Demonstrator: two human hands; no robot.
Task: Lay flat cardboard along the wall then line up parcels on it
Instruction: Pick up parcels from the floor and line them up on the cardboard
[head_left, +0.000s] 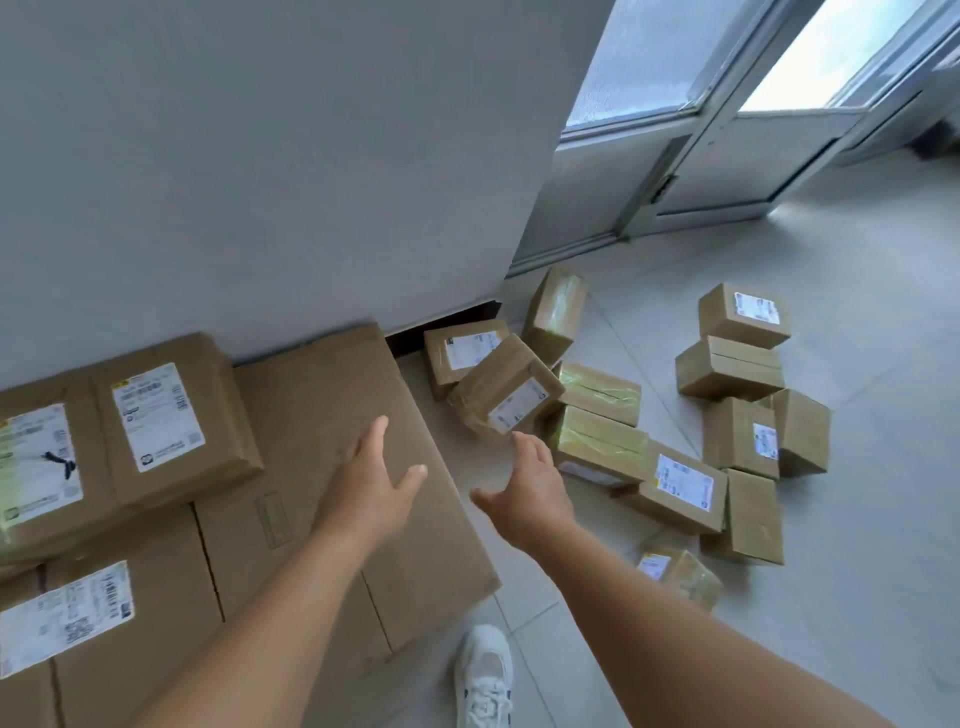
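My left hand and right hand reach out with fingers spread, holding nothing. The flat cardboard, smooth and brown, lies against the wall; taped boxy parcels lie jumbled on the glossy tiled floor.

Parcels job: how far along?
Done: cardboard lies flat along the wall, with a few parcels lined up on its left end. In hand: nothing; left hand and right hand reach open toward the loose pile. Left: that pile on the floor.
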